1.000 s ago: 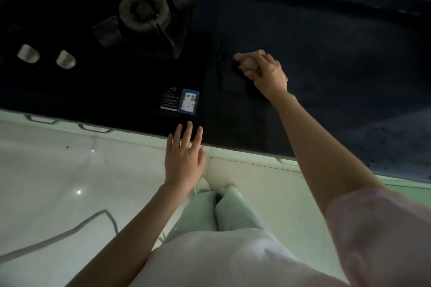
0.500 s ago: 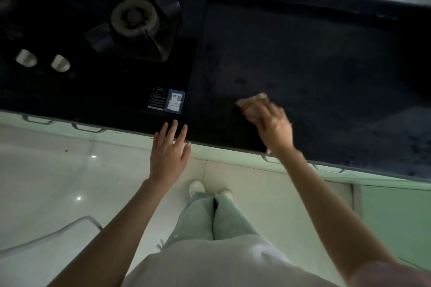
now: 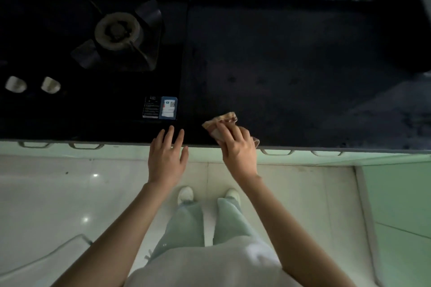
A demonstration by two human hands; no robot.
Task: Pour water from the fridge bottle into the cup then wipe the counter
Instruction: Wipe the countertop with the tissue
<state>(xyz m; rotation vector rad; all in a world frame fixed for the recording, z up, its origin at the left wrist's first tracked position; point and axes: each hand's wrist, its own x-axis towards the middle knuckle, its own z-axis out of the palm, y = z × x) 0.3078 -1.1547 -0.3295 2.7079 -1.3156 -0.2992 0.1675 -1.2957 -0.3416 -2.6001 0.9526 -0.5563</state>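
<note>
Right hand (image 3: pixel 238 147) holds a small, pale, crumpled cloth (image 3: pixel 221 122) in a curled grip, fingers draped over it and pressing it onto the dark counter (image 3: pixel 291 72) close to the front edge; the cloth's frayed end sticks out ahead of the fingertips. Pressing down with the flat of the fingers looks meant to keep the whole pad of fabric in contact with the surface while wiping. Left hand (image 3: pixel 166 156) holds nothing: its fingers are straight and slightly spread, the tips lying over the counter's front edge just left of the cloth, most likely to steady the body while leaning over. A gas burner (image 3: pixel 117 30) sits well to the left on the hob, with two pale knobs (image 3: pixel 32 84) farther left and a label sticker (image 3: pixel 161 107) near the hob's front corner, just beyond the left fingertips. Neither the bottle nor the cup is in view, so whether the pouring is done cannot be told; the work in hand appears to be the wiping stage. Dim light makes any wet patches on the dark surface hard to make out.
</note>
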